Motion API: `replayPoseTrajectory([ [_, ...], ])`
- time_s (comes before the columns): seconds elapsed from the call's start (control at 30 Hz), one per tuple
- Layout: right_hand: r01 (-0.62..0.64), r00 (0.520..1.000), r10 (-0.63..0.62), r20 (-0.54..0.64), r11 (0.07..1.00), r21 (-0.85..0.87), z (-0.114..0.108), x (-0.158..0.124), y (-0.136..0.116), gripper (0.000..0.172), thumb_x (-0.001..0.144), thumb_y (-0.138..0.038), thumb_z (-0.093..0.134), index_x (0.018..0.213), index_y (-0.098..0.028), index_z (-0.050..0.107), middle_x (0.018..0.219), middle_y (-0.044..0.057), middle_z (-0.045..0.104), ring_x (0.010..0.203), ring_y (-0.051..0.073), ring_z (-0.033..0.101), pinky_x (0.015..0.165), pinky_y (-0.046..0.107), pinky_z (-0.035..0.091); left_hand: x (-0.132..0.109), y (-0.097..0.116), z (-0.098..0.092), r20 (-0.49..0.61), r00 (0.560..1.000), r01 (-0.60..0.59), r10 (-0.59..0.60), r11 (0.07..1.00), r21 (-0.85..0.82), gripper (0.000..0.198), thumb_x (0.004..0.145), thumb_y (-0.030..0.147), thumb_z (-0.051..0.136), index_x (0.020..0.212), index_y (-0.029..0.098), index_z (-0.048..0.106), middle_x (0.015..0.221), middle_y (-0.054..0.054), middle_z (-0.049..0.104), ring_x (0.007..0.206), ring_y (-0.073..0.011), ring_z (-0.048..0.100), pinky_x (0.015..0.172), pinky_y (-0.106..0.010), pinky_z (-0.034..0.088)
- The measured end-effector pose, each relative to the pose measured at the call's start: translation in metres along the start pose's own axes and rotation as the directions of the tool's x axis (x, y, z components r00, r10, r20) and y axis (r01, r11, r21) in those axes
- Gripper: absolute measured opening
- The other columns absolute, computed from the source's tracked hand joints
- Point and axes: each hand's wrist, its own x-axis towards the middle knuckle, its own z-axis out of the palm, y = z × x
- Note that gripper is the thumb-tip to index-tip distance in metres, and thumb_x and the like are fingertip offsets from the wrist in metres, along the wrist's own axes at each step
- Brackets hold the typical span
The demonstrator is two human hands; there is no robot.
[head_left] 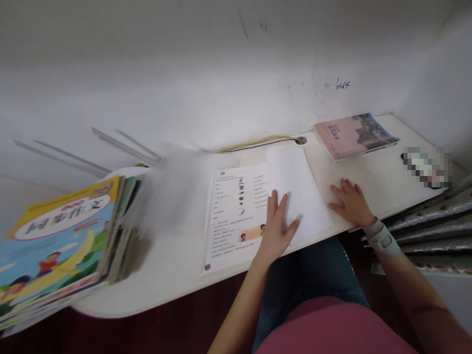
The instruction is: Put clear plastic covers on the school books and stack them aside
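Observation:
A printed worksheet [228,206] with small pictures and lines of text lies flat on the white desk. Overlapping its right side is a blank white sheet [298,182]. My left hand [277,226] rests with fingers spread where the two papers meet. To the right of the blank sheet, my right hand [349,202] lies on the bare desktop, palm down and fingers apart, holding nothing. A pale band sits on the right wrist.
At the left leans a stack of books with a colourful cover [66,236]. A pink-covered book pile [354,135] lies at the back right, near a pixelated object [426,167]. A yellow cable [258,141] runs into a desk hole. Patterned grey folds [424,236] adjoin the desk's right edge.

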Motion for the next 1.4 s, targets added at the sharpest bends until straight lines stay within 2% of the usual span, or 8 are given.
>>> replayPoseTrajectory([
  [0.23,0.007,1.0,-0.005,-0.011,0.983,0.183,0.0,0.004,-0.009,0.052,0.094,-0.046,0.037,0.138,-0.021,0.045,0.144,0.012,0.045,0.134,0.024,0.039,0.108,0.045,0.03,-0.006,-0.011,0.005,0.008,1.0,0.03,-0.03,0.999,0.014,0.067,0.088,0.027,0.051,0.149,0.03,0.021,0.16,-0.005,0.001,0.145,-0.029,0.003,0.115,-0.053,0.018],
  [0.47,0.044,0.997,-0.048,0.058,0.997,0.065,-0.004,0.003,-0.014,0.055,0.088,-0.055,0.046,0.133,-0.025,0.052,0.148,0.013,0.038,0.138,0.032,0.031,0.109,0.051,0.025,0.008,0.005,0.018,0.04,0.999,-0.003,-0.007,0.965,0.262,0.057,0.083,0.014,0.048,0.14,0.013,0.039,0.158,-0.016,0.002,0.141,-0.0383,-0.007,0.11,-0.063,0.022],
  [0.67,0.048,0.996,-0.05,0.081,0.999,0.024,-0.005,0.002,-0.015,0.055,0.087,-0.056,0.046,0.133,-0.026,0.052,0.15,0.012,0.036,0.138,0.031,0.03,0.109,0.05,0.024,0.016,0.024,0.02,0.054,0.996,0.042,-0.071,0.908,0.417,0.049,0.081,0.012,0.049,0.131,0.009,0.049,0.156,-0.019,0.015,0.14,-0.0445,-0.002,0.107,-0.066,0.025],
  [0.83,0.055,0.996,-0.055,0.068,0.998,-0.003,-0.004,0.003,-0.016,0.057,0.087,-0.057,0.047,0.134,-0.026,0.051,0.149,0.013,0.038,0.138,0.032,0.031,0.109,0.051,0.024,0.015,0.02,0.019,0.029,0.995,0.074,-0.093,0.916,0.395,0.044,0.085,0.016,0.046,0.129,0.011,0.052,0.155,-0.019,0.017,0.14,-0.0468,0.001,0.104,-0.072,0.024],
  [1.0,0.052,0.997,-0.052,0.064,0.999,0.007,-0.004,0.003,-0.017,0.057,0.087,-0.058,0.044,0.134,-0.026,0.051,0.149,0.012,0.038,0.137,0.032,0.031,0.109,0.051,0.025,0.01,0.011,0.011,0.047,0.998,-0.06,0.052,0.98,0.189,0.056,0.091,0.035,0.047,0.144,0.02,0.034,0.158,-0.013,0.005,0.143,-0.0366,-0.003,0.11,-0.063,0.022],
  [1.13,0.052,0.996,-0.055,0.071,0.998,0.034,-0.004,0.002,-0.015,0.055,0.089,-0.057,0.043,0.133,-0.025,0.052,0.149,0.013,0.037,0.138,0.032,0.03,0.109,0.051,0.024,0.0,0.004,-0.005,0.205,0.965,-0.198,0.165,0.968,0.153,0.074,0.087,0.05,0.052,0.149,0.027,0.018,0.159,-0.01,0.002,0.143,-0.0346,-0.008,0.11,-0.061,0.022],
  [1.23,0.054,0.996,-0.057,0.065,0.998,0.04,-0.003,0.002,-0.015,0.055,0.089,-0.057,0.043,0.133,-0.026,0.052,0.149,0.012,0.038,0.138,0.032,0.03,0.11,0.051,0.024,-0.004,-0.002,-0.015,0.311,0.925,-0.278,0.217,0.946,0.168,0.082,0.083,0.055,0.057,0.15,0.028,0.017,0.159,-0.009,0.005,0.142,-0.0355,-0.011,0.109,-0.062,0.024],
  [1.4,0.052,0.997,-0.055,0.063,0.998,0.039,-0.002,0.002,-0.014,0.055,0.089,-0.058,0.042,0.133,-0.027,0.052,0.149,0.012,0.038,0.138,0.031,0.031,0.109,0.051,0.024,-0.002,-0.006,-0.014,0.364,0.896,-0.347,0.255,0.913,0.216,0.08,0.082,0.055,0.058,0.148,0.028,0.023,0.158,-0.008,0.012,0.143,-0.0347,-0.011,0.109,-0.062,0.025],
])
